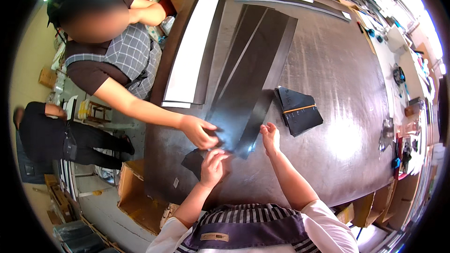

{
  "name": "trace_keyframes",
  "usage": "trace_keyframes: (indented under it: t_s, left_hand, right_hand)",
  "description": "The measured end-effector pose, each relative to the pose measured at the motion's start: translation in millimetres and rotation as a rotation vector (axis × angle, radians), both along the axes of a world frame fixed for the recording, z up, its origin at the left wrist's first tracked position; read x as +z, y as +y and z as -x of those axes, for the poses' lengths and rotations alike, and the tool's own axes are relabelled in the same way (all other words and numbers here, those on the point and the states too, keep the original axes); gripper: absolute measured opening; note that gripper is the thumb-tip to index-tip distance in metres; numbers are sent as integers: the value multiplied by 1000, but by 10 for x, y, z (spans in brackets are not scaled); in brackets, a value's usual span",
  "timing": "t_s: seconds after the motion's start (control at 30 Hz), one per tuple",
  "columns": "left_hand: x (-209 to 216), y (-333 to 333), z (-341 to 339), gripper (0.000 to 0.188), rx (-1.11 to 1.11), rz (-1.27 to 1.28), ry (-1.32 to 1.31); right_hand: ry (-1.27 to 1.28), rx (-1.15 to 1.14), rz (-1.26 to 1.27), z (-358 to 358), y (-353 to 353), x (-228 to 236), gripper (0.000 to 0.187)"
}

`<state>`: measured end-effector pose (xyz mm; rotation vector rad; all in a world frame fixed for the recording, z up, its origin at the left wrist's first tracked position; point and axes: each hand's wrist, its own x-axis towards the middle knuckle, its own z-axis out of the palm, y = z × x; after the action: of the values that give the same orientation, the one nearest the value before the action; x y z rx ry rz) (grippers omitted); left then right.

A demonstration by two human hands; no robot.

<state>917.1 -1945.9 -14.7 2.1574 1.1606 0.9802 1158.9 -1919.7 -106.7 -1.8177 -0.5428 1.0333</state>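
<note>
Long black sheets (253, 70) lie stacked on a dark worktable (337, 79), reaching from the far edge toward me. My left hand (212, 165) pinches the near corner of the sheets, beside a small black piece (193, 161). My right hand (270, 137) hovers open at the right edge of the same stack, fingers spread, holding nothing. A co-worker's hand (199, 131) reaches in from the left and presses on the sheets' near end, just above my left hand.
A black triangular piece with an orange stripe (299, 110) lies right of my right hand. A white strip on black backing (192, 49) lies at the left. A cluttered bench (403, 89) runs along the right; cardboard boxes (140, 197) stand below the table's left edge. Another person (51, 136) stands at far left.
</note>
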Motion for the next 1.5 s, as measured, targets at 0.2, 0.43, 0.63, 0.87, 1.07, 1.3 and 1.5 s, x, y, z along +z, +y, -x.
trace_keyframes:
  t_s: [0.2,0.43,0.63,0.87,1.07,1.3,1.5]
  left_hand:
    - [-253,820,-282,33,232,-104,349]
    - [-506,1121,-170,63,472,327,685]
    - [-572,1487,-31,73,398,589,693]
    - [-669,1691,163,65,333,738,491]
    - [106,1892,403,44,25,1208,-350]
    - [115,1492,-483,105,-443,1475,-857]
    - [-566,1283,-1726,54,-1042,1525,-1668]
  right_hand:
    - [-112,27,123,35,137,362,60]
    - [-78,-27,161,33,344,313,57]
    - [100,46,215,-84,645,135,46]
    - [564,-53,-100,-3,786,365,31]
    - [397,124,-326,-227,819,1353,39]
    - [366,336,-209,-1280,-190,2709,40]
    - [178,441,73,-2140,-2107,2959,46]
